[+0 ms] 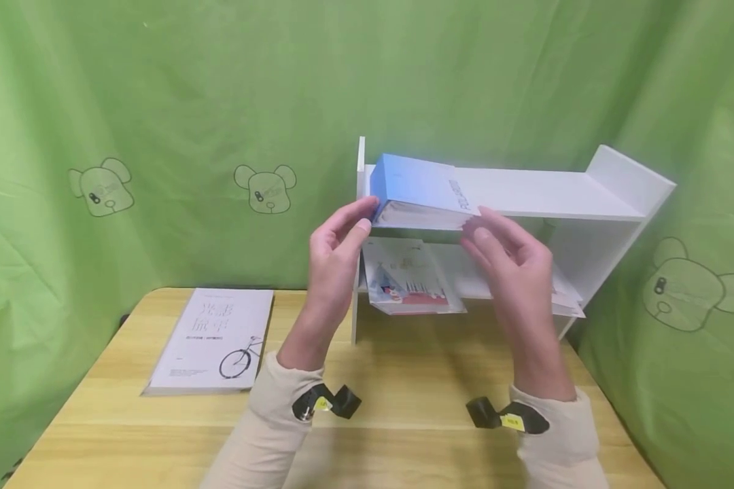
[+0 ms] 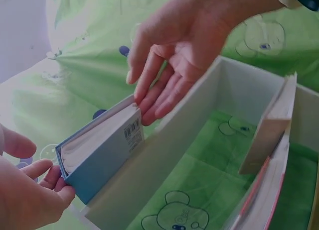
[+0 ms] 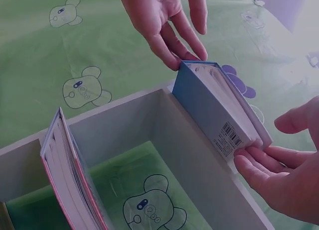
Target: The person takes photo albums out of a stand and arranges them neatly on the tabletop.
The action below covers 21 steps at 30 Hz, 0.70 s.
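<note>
A thick blue-and-white album (image 1: 418, 180) with dark lettering on its cover lies flat at the left end of the white shelf's (image 1: 526, 193) top board. My left hand (image 1: 335, 261) touches the blue spine side with its fingertips; the thumb stands apart from the album in the left wrist view. At the opposite side my right hand (image 1: 520, 272) rests its fingers against the front right corner. The right wrist view shows that thumb away from the album (image 3: 214, 110) too. A barcode is visible on the album's underside in both wrist views.
An illustrated book (image 1: 406, 275) leans out from the lower shelf, with another book (image 1: 565, 299) farther right, partly behind my right hand. A white book with a bicycle on its cover (image 1: 211, 339) lies on the wooden table (image 1: 159, 435). Green curtains (image 1: 189, 81) surround the table.
</note>
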### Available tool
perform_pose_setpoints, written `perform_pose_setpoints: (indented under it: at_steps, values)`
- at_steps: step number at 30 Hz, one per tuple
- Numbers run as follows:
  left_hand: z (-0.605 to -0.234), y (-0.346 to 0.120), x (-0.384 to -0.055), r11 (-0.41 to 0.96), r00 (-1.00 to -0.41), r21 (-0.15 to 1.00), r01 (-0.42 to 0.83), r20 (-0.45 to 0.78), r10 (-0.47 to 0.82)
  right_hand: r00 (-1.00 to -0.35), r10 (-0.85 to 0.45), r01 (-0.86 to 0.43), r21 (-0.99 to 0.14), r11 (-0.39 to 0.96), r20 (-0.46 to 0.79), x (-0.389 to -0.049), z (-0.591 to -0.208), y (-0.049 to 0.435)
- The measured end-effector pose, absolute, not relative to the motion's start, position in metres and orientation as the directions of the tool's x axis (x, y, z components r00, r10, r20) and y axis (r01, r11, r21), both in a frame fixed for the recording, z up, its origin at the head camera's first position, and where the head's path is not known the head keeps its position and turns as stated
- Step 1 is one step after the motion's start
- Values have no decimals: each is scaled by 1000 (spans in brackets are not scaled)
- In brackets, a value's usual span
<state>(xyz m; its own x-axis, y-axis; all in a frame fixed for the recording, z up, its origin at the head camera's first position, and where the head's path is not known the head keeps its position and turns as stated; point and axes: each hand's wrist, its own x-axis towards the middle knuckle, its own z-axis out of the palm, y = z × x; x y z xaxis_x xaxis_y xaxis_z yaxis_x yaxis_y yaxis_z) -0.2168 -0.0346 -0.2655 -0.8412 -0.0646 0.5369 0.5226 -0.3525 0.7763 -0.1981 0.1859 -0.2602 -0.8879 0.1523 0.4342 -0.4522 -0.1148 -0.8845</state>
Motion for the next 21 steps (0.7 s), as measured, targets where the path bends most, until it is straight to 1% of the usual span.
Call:
perform_pose_setpoints:
  at_steps: [6,10,13,17,21]
  values:
    - [-265,-36,-212,-445,-854,749,492,515,-77,-863,201,-494,-859,-135,464,-193,-264,185]
    - [-264,-38,-207,-515,-873,734,443,485,-59,-837,277,-521,-842,-140,472,-191,-267,184]
    - [-265,-40,-205,-528,-894,751,397,446,-37,-821,334,-536,-827,-168,464,-191,-270,184]
    - [-267,-39,-208,-513,-926,791,334,377,-22,-837,354,-507,-834,-216,417,-192,-272,183]
    - [-274,-41,-211,-545,-941,790,282,338,4,-883,291,-444,-856,-264,368,-192,-276,183]
